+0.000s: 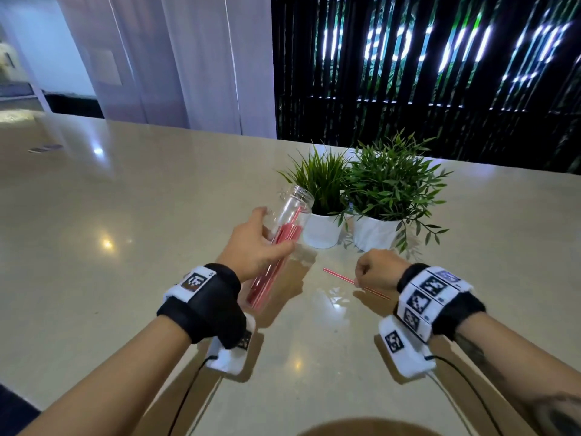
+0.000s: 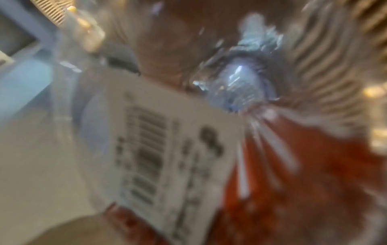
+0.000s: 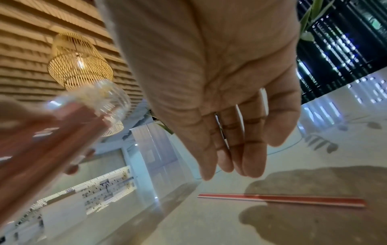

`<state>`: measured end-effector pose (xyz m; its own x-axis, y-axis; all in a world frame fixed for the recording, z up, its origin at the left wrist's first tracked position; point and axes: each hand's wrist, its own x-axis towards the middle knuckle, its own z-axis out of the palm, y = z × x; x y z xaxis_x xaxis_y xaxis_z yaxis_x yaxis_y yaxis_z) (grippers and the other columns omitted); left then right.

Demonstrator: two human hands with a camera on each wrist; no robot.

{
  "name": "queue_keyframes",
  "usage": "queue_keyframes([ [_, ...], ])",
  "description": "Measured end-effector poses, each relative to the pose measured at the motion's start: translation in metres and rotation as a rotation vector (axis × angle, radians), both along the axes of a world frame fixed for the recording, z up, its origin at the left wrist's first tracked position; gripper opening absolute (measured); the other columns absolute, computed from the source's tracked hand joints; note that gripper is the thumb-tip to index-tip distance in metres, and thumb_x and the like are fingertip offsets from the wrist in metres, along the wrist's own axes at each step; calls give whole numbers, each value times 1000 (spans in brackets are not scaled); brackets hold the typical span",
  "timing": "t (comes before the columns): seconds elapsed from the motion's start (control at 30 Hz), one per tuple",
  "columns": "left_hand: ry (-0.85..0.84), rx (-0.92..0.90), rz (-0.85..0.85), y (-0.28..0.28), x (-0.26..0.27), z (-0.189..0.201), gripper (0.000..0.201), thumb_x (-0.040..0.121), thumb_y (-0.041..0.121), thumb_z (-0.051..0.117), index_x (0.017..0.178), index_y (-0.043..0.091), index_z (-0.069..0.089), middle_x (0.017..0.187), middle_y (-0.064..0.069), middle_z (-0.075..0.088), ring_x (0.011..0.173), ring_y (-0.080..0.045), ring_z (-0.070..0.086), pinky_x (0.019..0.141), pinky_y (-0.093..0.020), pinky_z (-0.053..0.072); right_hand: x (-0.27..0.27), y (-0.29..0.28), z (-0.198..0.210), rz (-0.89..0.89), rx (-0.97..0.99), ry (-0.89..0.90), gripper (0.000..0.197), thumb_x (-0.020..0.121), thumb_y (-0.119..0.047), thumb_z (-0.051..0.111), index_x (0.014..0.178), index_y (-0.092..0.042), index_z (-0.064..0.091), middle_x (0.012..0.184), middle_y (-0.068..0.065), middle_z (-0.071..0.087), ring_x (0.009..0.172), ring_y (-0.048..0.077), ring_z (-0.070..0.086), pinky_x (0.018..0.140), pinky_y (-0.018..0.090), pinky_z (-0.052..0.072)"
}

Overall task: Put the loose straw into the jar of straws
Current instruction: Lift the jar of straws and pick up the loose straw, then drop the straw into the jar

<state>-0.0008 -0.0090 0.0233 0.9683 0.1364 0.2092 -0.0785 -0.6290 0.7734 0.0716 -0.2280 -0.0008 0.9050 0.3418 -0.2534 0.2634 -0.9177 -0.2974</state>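
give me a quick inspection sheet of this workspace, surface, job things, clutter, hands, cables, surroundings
surface: glossy beige table, reflecting lights.
job's things: clear jar of red straws, lid off, tilted, lifted off the table; loose straw lies flat on the table.
clutter: two potted plants in white pots, behind the jar.
hands: left hand grips the jar; right hand hangs above the loose straw, fingers straight in the right wrist view, not touching it.
cables: black cables run from both wrist cameras toward the person.
surroundings: white curtain, dark slatted wall, wicker lamp overhead.
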Motion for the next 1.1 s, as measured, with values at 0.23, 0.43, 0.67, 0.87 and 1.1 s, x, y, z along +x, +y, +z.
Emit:
queue_keyframes([
  [0.23,17,-440,-85,-10,-27,-6,102,47,65,67,134,28,29,111,-3,57,96,-20,63,76,-36,55,19,8,-18,-92,-140,-51,24,76,-6,60,100,-8,65,110,13,65,98,30,61,82,34,51],
  [0.43,-20,-692,-78,-16,-32,-17,78,57,48,69,126,22,41,109,-5,62,83,-12,69,59,-23,54,25,6,-29,-95,-203,-75,24,74,-7,63,98,-5,64,106,17,66,79,29,54,75,32,50],
  [0.67,-44,-744,-60,-22,-35,-26,80,53,51,67,124,25,43,111,-5,61,95,-24,65,68,-31,55,31,7,-31,-70,-218,-13,24,76,-8,64,99,-2,65,106,16,67,91,30,63,84,37,53],
  [0.87,-39,-758,-60,-28,-36,-31,77,52,51,68,121,25,46,105,-2,63,91,-21,66,63,-26,54,27,4,-35,-15,-238,0,27,76,-7,64,102,-5,60,109,13,63,100,31,61,86,37,52],
  [1.1,-22,-750,-84,-38,-38,-34,75,52,51,67,120,27,46,108,-2,62,96,-22,65,71,-32,54,15,-13,-21,-146,280,78,13,78,5,60,75,-8,60,77,6,59,74,24,60,72,35,54],
])
